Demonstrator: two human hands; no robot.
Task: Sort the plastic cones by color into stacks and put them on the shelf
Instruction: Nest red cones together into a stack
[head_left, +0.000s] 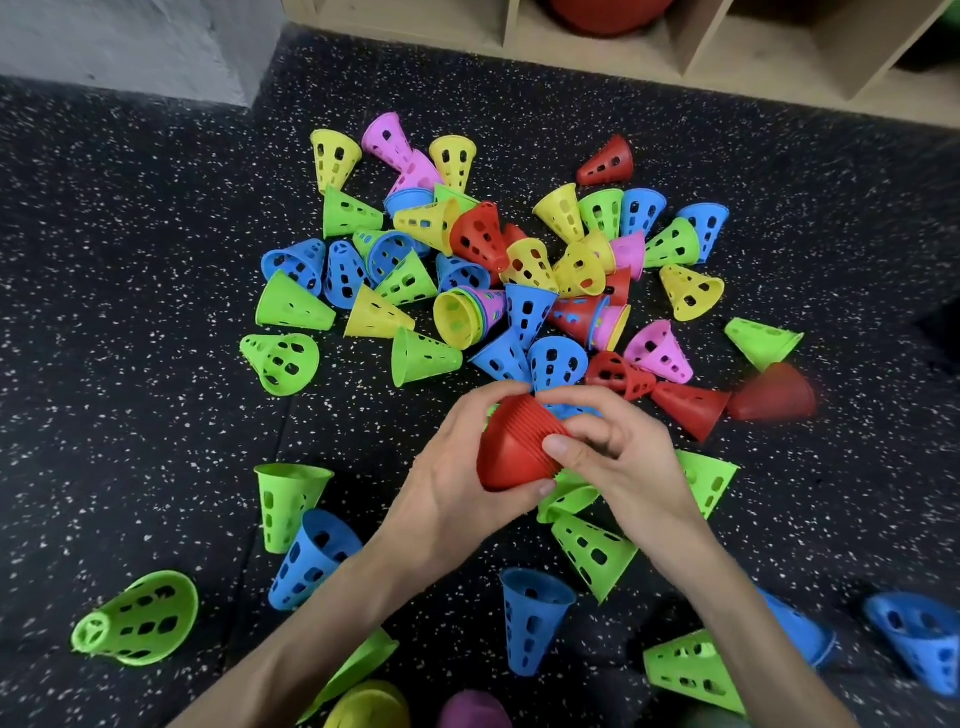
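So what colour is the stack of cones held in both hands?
Red: the stack of cones is plain in the head view, gripped by the left hand and right hand.

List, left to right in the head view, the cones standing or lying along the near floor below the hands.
Green cone on its side → upright green cone → blue cone → blue cone, rim up → green cone → blue cone.

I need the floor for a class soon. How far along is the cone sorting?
Early. Done: a red stack of nested cones has been started. In hand: the left hand cradles that stack while the right hand pinches its rim. Left: the mixed pile of green, blue, yellow, pink and red cones lies unsorted on the floor, and no cones show on the shelf.
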